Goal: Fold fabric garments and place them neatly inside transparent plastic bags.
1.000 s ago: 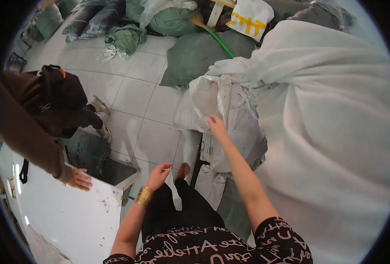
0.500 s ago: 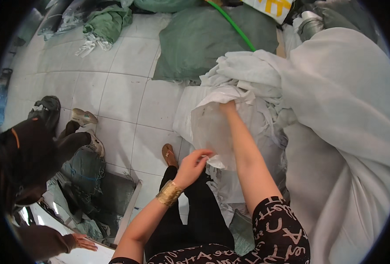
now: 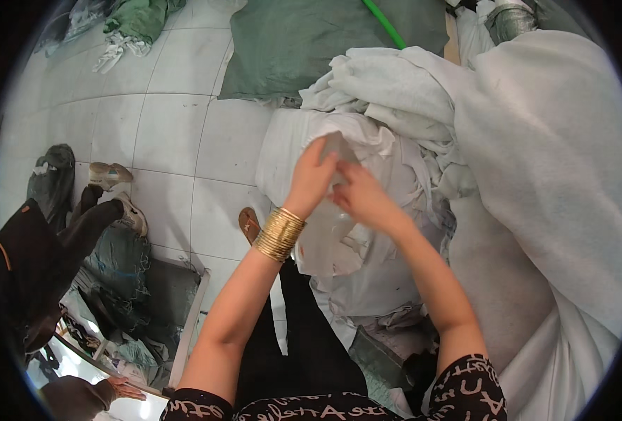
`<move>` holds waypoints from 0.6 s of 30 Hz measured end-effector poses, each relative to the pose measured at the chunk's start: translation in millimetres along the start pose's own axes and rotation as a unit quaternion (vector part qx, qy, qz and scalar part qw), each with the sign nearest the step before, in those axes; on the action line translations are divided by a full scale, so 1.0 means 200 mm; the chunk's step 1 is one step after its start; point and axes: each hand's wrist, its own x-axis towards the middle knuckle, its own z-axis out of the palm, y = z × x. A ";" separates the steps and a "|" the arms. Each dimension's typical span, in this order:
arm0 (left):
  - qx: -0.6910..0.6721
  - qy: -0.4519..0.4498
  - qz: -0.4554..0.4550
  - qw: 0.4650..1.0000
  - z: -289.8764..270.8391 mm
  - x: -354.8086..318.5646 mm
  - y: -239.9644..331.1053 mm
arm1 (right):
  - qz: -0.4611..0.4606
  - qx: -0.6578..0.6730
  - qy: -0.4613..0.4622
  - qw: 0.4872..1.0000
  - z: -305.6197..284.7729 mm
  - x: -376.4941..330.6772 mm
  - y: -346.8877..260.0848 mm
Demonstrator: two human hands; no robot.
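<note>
1. On my feed, at centre, the left hand (image 3: 316, 168) is apparently pinching the plastic bag (image 3: 321, 247), probably steadying it.
2. The bag is hanging mid-frame.
3. Right of centre, the right hand (image 3: 361, 195) is holding blurred fingers bent beside it; I'm not telling whether they're pinching.

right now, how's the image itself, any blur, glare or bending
Head view, centre: the right hand looks smeared, likely by motion, while the gold bangles look crisper; head view, lower left: the white tabletop looks bright, nearly washed out; head view, edges: black corners, with seams of the tiled floor bowing.
</note>
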 end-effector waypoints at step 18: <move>0.042 0.033 -0.092 0.994 0.03 -0.16 -0.07 | 0.142 0.219 0.086 0.961 -0.08 -0.17 -0.05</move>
